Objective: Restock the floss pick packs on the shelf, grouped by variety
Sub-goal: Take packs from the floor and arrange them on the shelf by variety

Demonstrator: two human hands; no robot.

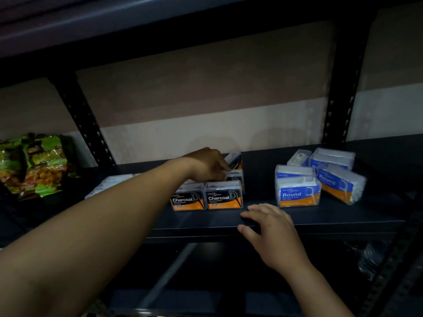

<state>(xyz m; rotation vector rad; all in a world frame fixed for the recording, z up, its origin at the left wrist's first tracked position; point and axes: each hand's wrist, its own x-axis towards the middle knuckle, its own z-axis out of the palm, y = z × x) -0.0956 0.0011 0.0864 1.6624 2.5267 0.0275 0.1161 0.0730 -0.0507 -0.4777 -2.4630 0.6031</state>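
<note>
Our left hand [206, 165] reaches over the Charcoal packs [224, 199], clear rectangular plastic boxes mid-shelf. Its fingers are on a far one, can't tell if gripping. Our right hand [270, 225] lies flat, fingers apart, on the near edge of the matte dark metal shelf [343, 217]. Round packs [297, 194] are clustered to the right.

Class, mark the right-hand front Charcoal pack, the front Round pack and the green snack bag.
Charcoal pack [223, 199]: head view, black label.
Round pack [298, 194]: head view, blue label.
Snack bag [34, 163]: head view, wrapper middle.

Bare forearms [109, 225], left hand [206, 164], right hand [272, 229]
</note>
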